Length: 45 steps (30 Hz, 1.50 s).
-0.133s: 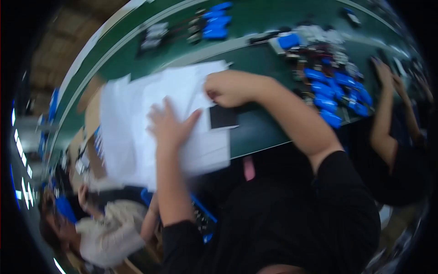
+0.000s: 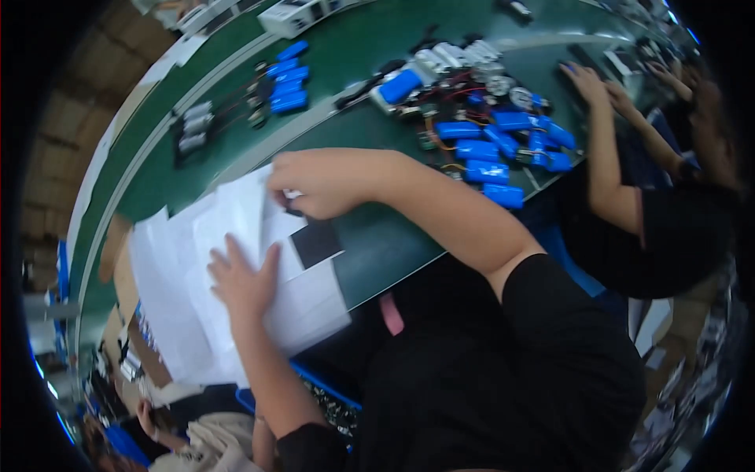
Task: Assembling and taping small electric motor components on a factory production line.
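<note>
White sheets of paper (image 2: 177, 291) lie overlapping on the green table near its front edge. My left hand (image 2: 245, 283) rests flat on them with its fingers spread. At the sheets' upper right edge, my right hand (image 2: 326, 182) is closed, its fingers curled down. A small white bit shows between those fingers, but what they hold is mostly hidden. Just below my right hand a flat black rectangle (image 2: 317, 242) lies over the right edge of the paper.
To the right is a heap of blue-wrapped battery packs (image 2: 484, 157) with wires and silver parts. More blue packs (image 2: 289, 82) lie farther back. A co-worker's hand (image 2: 586, 82) is at the far right. Another person in a light top (image 2: 224, 440) sits lower left. A blue bin (image 2: 330, 401) holds small parts.
The view has swung, so the table and its things sit farther left and lower. Against the paper, my left hand stays flat and my right hand stays closed at the edge.
</note>
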{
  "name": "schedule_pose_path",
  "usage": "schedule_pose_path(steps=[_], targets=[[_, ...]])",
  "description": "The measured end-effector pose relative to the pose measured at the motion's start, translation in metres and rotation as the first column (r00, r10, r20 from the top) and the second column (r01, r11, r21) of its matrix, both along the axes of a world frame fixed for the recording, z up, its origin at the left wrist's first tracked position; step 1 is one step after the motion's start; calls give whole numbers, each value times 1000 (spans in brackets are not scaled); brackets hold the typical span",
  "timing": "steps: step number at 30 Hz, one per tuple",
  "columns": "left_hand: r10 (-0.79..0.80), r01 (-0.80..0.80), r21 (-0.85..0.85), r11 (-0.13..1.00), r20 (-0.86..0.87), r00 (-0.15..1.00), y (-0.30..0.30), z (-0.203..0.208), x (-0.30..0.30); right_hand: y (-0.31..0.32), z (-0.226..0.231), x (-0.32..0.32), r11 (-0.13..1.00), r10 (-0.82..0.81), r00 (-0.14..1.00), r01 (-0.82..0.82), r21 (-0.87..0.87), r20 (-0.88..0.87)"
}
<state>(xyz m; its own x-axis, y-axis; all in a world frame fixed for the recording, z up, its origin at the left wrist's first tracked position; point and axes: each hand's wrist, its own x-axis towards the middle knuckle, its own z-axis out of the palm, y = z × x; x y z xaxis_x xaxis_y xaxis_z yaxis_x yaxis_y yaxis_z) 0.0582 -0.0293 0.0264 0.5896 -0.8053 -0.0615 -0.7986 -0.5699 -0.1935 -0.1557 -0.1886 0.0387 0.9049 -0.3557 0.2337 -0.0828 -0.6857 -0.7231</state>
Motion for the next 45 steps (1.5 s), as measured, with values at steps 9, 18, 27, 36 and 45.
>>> schedule_pose_path(steps=[9, 18, 27, 36, 45], targets=[[72, -72, -115, 991, 1, 997, 2, -45, -65, -16, 4, -234, 290, -837, 380, 918, -269, 393], [31, -47, -105, 993, -141, 990, -12, -37, -54, -51, -54, -289, 182, -980, 200, 902, -391, 5], [-192, 164, -228, 960, -110, 975, -21, -59, -65, -55, -40, -309, 92, -987, 121, 963, -255, 101], [-208, 167, -264, 950, -137, 968, -17, -72, -56, -59, -31, -293, 180, -973, 87, 863, 471, 212], [-254, 183, -359, 915, -162, 953, -14, -77, -47, -71, -29, -327, 499, -866, -27, -56, 865, 499]])
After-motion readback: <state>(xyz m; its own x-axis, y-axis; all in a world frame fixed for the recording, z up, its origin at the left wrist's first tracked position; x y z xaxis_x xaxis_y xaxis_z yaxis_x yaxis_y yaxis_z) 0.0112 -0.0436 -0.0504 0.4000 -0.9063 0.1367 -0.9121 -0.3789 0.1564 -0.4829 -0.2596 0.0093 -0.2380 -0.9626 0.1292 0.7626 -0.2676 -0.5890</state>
